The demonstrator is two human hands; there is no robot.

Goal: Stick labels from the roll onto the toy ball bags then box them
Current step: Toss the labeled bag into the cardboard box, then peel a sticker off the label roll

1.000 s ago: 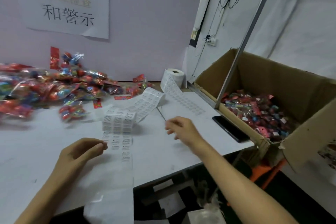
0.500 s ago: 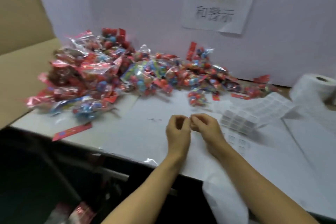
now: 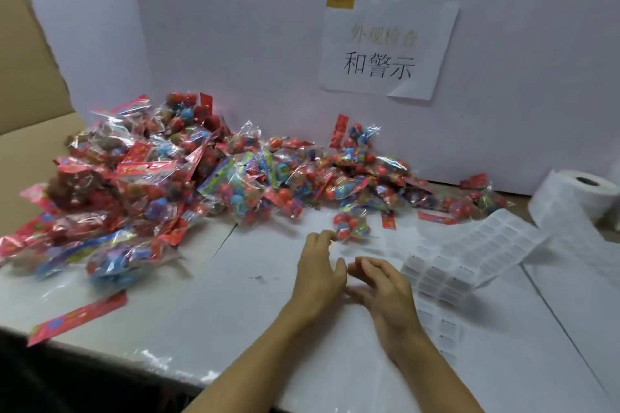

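Both hands over white table, side by side, near the label strip.

Blur hides whether any label sits on the fingers. Left hand point(image 3: 318, 273) and right hand point(image 3: 385, 292) loosely spread, gripping nothing visible. White paper label roll point(image 3: 577, 198), cut off at right; its strip point(image 3: 469, 251) just right of the hands. Red-and-blue cellophane toy ball bags point(image 3: 161, 188) piled beyond, 1 bag point(image 3: 352, 226) nearest the left fingers.

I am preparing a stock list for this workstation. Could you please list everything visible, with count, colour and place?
toy ball bags: many, mostly red and blue, heaped on table's back left
single bag: one, red and blue, just beyond the hands
label roll: one, white, far right
label strip: one, white, trailing from roll toward hands
paper sign: one, white, on wall
cardboard: brown, far left
table: one, white
left hand: fingers relaxed, empty
right hand: fingers relaxed, empty
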